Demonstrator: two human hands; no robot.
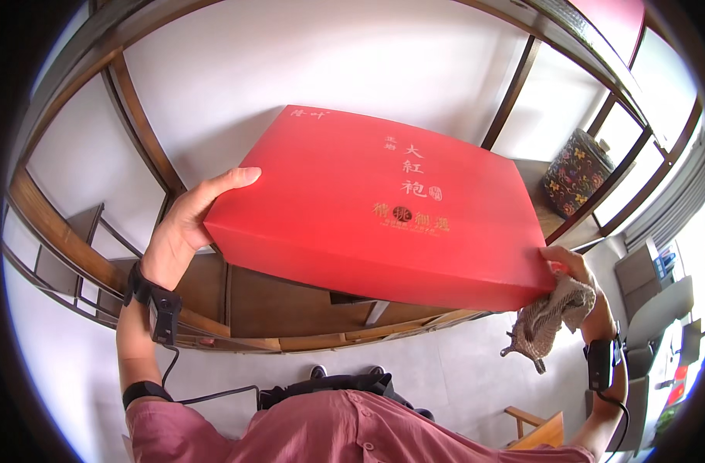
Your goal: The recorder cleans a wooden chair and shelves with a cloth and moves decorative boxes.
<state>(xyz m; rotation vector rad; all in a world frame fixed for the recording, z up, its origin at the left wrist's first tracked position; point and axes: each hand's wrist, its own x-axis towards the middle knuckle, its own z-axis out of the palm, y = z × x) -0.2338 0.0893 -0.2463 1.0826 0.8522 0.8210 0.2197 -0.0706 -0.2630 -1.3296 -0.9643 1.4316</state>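
Observation:
A large flat red gift box (329,177) with light printed lettering is held up in front of me, its lid facing me and slightly tilted. My left hand (194,212) grips its left end, thumb on top and the other fingers hidden underneath. At the lower right corner, my right hand (572,266) holds the box too. A crumpled brown-grey cloth (553,316) hangs from that same right hand, below the corner of the box. Part of the right hand's fingers is hidden by the box and the cloth.
Behind the box is a wooden shelf unit (260,305) with dark upright posts and a white back wall. A dark floral canister (576,174) stands on a shelf at the right. Grey chairs (661,309) are at far right; a wooden stool (537,428) is near my lower right.

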